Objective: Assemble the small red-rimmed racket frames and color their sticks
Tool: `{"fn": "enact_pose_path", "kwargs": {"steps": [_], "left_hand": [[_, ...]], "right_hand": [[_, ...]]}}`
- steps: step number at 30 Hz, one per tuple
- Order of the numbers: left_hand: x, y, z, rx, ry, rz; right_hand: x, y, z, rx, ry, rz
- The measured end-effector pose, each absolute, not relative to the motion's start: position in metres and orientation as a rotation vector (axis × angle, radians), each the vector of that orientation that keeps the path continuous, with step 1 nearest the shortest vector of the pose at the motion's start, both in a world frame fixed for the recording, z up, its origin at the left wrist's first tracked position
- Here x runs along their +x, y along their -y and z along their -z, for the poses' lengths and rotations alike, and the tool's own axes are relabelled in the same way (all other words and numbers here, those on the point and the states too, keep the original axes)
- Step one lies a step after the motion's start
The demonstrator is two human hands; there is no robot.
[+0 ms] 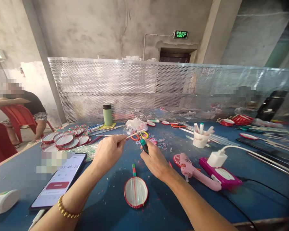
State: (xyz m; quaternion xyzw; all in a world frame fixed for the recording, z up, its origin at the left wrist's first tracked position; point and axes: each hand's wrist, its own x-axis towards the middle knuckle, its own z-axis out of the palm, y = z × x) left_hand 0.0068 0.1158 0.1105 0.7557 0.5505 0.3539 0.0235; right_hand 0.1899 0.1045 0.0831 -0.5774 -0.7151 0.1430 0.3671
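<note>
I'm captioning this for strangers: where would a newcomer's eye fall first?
Probably the centre, where the left hand holds a thin stick and the right hand a teal-handled tool. Next come the red-rimmed disc lower in view and the lit exit sign near the top.

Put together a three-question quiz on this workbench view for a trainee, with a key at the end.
1. Multiple choice: which hand holds the teal-handled tool? A) left B) right
2. True or false: the pink glue gun lies to the right of the round red-rimmed piece.
3. Fill in the blank: the left hand holds a thin, pale ____.

Key:
1. B, the right hand.
2. True.
3. Stick.
</note>
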Motion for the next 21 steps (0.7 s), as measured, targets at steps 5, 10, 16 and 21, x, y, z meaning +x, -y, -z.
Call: {"fn": "enact_pose_path", "kwargs": {"steps": [5, 10, 16, 21], "left_hand": [[0.012, -0.124, -0.102, 2.419, -1.383, -1.239], [0.019, -0.127, -0.097, 2.373, -1.366, -1.293], [0.020, -0.125, -0.098, 2.351, -1.518, -1.213], [0.018, -0.126, -0.099, 2.363, -1.679, -1.071]], "right_hand": [[0.182, -0.096, -0.081, -1.551, 1.936, -0.118], [0.174, -0.090, -0.076, -1.505, 1.983, -0.132], [0.171, -0.095, -0.073, -1.344, 1.914, -0.314], [0.167, -0.096, -0.079, -1.407, 1.926, -0.447]]}}
